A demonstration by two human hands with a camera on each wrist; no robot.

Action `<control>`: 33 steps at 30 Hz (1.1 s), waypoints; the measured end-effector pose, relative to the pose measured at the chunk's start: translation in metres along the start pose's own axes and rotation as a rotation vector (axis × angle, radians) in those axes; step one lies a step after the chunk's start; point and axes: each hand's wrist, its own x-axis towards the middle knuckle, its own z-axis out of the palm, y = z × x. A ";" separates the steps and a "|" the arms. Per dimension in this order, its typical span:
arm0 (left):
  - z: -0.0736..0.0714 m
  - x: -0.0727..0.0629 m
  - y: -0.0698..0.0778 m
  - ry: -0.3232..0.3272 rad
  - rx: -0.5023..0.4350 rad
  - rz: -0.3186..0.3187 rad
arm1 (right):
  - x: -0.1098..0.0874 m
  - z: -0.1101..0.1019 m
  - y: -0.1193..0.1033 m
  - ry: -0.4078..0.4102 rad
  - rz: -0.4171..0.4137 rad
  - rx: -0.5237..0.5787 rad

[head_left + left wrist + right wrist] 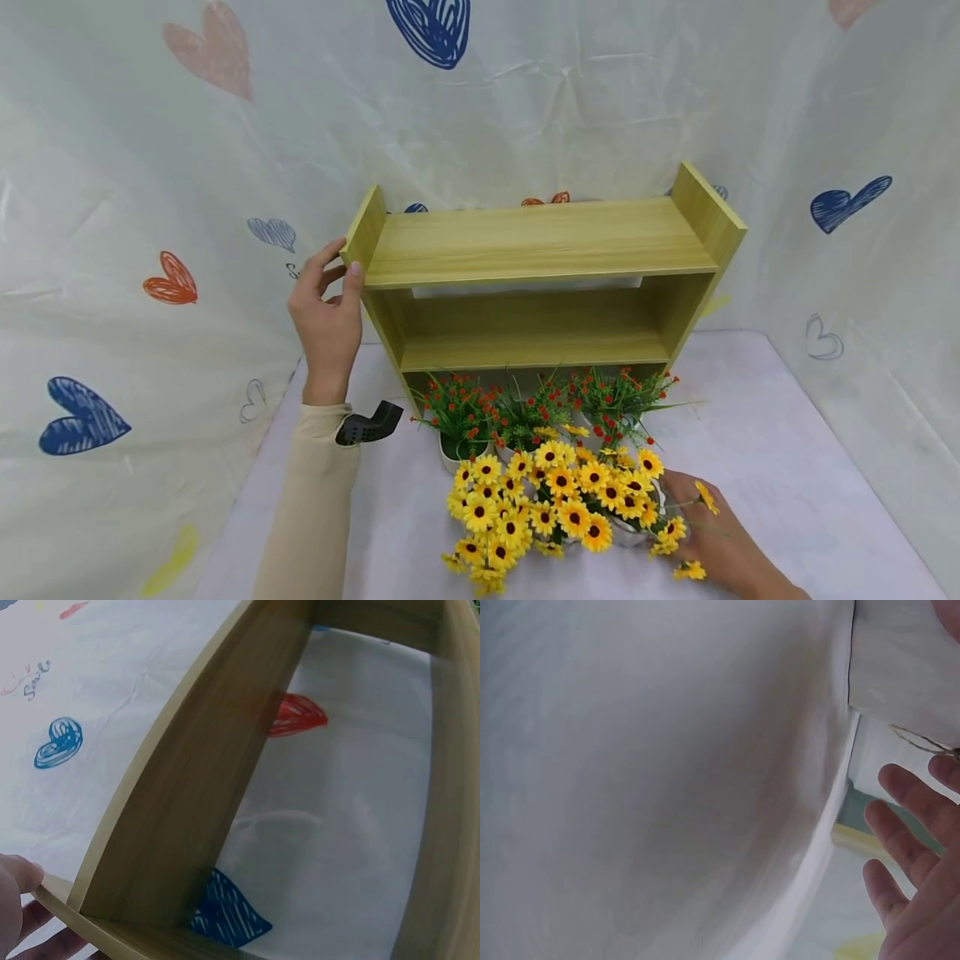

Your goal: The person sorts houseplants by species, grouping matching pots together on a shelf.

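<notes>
My left hand [327, 321] grips the upper left side panel of a light wooden shelf [536, 242], thumb in front and fingers around the outer edge. In the left wrist view, the thumb [26, 874] presses on the panel's rim. My right hand [712, 533] is at the right side of the rightmost pot of yellow flowers [630, 533], partly hidden by blossoms. In the right wrist view, its fingers [904, 840] are spread and extended beside a white pot [904, 667] with a twine tie [922, 740], the thumb at the upper right.
Three pots of red flowers [461, 417] stand in a row just before the shelf's base. More yellow flowers [495, 525] stand in front of them. A pale cloth covers the table [765, 450]. Behind hangs a white sheet [630, 100] printed with hearts.
</notes>
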 end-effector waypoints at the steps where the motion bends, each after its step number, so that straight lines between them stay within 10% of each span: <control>1: -0.001 0.001 0.000 -0.004 0.004 0.010 | 0.001 0.000 0.001 0.044 -0.108 -0.127; 5: -0.002 0.003 -0.001 -0.014 0.011 0.032 | 0.005 0.003 0.003 0.205 -0.323 -0.465; 10: -0.003 0.003 0.001 -0.010 0.011 0.001 | 0.007 0.004 -0.006 0.086 -0.154 -0.343; 18: -0.001 0.000 -0.002 -0.010 0.022 -0.021 | 0.003 0.017 -0.010 0.175 -0.192 -0.201; 27: 0.000 0.000 -0.001 -0.005 0.038 -0.008 | 0.011 0.017 -0.017 -0.029 0.080 0.039; 33: 0.001 -0.001 -0.003 0.002 0.039 -0.001 | 0.006 0.019 -0.016 0.068 -0.015 0.018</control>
